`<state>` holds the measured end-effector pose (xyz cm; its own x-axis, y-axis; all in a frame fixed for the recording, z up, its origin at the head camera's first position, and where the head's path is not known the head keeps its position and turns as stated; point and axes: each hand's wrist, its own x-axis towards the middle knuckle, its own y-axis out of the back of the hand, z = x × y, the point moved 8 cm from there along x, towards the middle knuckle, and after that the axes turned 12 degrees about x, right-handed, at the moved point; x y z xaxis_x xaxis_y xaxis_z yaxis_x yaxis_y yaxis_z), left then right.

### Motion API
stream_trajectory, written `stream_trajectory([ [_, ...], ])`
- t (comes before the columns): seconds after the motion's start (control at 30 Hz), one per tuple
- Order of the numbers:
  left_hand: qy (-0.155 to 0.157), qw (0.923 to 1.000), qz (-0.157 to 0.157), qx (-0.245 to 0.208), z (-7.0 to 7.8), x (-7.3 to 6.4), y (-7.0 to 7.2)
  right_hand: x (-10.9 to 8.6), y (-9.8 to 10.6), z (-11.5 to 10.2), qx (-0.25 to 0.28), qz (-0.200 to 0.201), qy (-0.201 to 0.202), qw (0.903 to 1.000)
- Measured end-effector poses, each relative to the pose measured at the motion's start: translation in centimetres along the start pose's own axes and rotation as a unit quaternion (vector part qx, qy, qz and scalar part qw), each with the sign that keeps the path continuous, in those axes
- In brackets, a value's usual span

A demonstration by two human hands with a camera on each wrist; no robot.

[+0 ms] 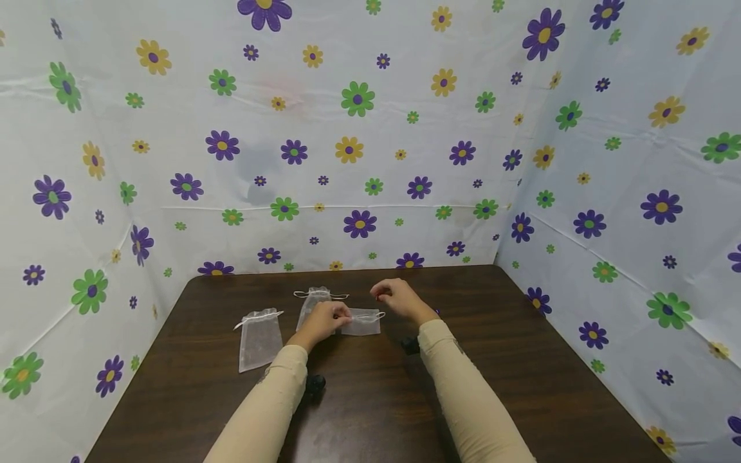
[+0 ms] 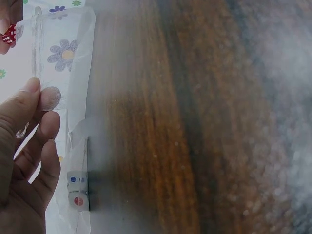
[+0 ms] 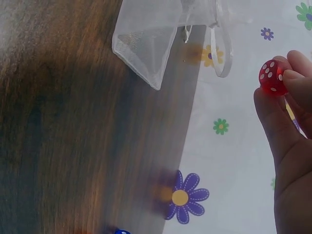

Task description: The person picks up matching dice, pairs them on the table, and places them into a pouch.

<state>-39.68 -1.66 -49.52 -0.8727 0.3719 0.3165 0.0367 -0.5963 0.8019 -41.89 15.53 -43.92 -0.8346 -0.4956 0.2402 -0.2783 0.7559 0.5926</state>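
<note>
Left hand (image 1: 326, 320) pinches a sheer mesh bag (image 1: 363, 325) near its drawstring between thumb and forefinger, the remaining fingers loosely bent and apart; the bag extends to that hand's right, into the space between the two hands. Right hand (image 1: 401, 299), a little farther forward, has its fingertips drawn together around a red die (image 3: 274, 78) with white pips, raised near the bag's drawstring end and apart from it.

Well to the left of the left hand, a second mesh bag (image 1: 259, 344) lies flat, its cord across the top. Just beside and beyond the left hand lies a third mesh bag (image 1: 315, 294), partly hidden by that hand. Close by the left hand, the left wrist view shows white dice (image 2: 78, 190), perhaps only one, seen through mesh. Just to the right of the right hand, a blue die (image 3: 123, 231) shows only at the picture's edge.

Everything sits on a dark wooden surface (image 1: 365, 411), with a white flowered curtain (image 1: 359, 128) around its left, far and right sides. Its left edge runs beyond the second bag, and its far edge is near both hands. Broad wood stretches from the right hand to the right edge, and more runs between the sleeves (image 1: 471, 392) toward the person.
</note>
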Motion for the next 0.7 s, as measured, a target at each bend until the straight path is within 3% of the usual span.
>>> stream_trajectory([
  [0.27, 0.005, 1.0, -0.001, 0.006, -0.01, 0.12, -0.05, 0.04, -0.25, -0.49, -0.001, 0.003, -0.002, 1.0],
  [0.5, 0.011, 0.9999, -0.003, 0.005, -0.06, 0.17, -0.06, 0.08, -0.47, -0.41, 0.01, 0.003, -0.028, 0.9996],
  [0.7, 0.011, 0.9999, -0.003, 0.007, -0.13, 0.06, -0.07, 0.21, -0.63, -0.53, 0.005, 0.001, -0.018, 0.9998],
])
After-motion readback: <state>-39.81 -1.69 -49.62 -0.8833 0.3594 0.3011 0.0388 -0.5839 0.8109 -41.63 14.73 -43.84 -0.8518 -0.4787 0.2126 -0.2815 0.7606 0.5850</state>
